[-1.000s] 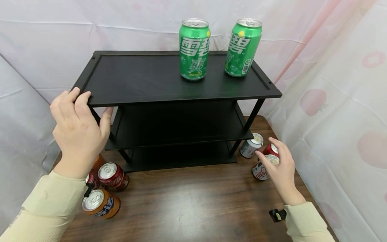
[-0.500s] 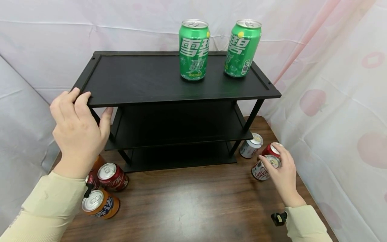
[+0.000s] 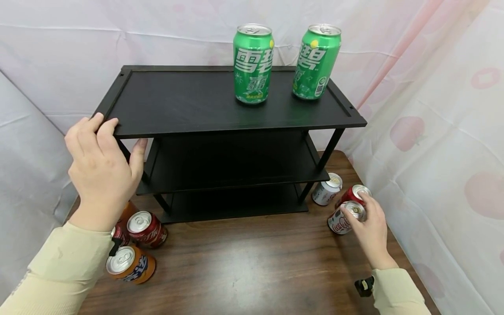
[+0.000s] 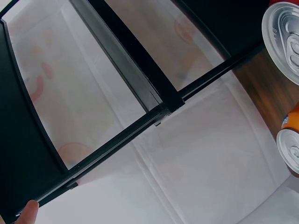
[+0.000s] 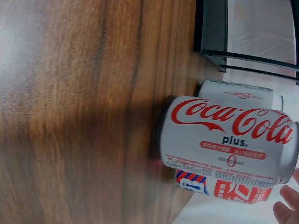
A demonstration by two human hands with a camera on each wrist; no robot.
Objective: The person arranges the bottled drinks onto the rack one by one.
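Observation:
My left hand (image 3: 100,170) grips the front left corner of a black three-tier shelf (image 3: 185,98), fingers over the top board and thumb at its front edge. A single fingertip shows at the corner in the left wrist view. Low on the right, my right hand (image 3: 369,227) reaches over a white Coca-Cola plus can (image 5: 229,140), thumb and fingers spread about its lid. The fingertips (image 5: 282,212) appear beside the can's top end in the right wrist view. Just behind it stands a red can (image 3: 348,195). Two green Sprite cans (image 3: 253,65) stand upright on the top board.
A silver-white can (image 3: 327,190) stands by the shelf's right leg. On the left, a dark red can (image 3: 147,229), an orange Fanta can (image 3: 135,267) and others cluster below my left forearm. White curtains (image 3: 445,175) hang behind and beside the brown wooden table (image 3: 236,262).
My right hand has come down and slightly right, from above the cans to around the white can's lid. The left hand, the shelf and the cans stay where they were.

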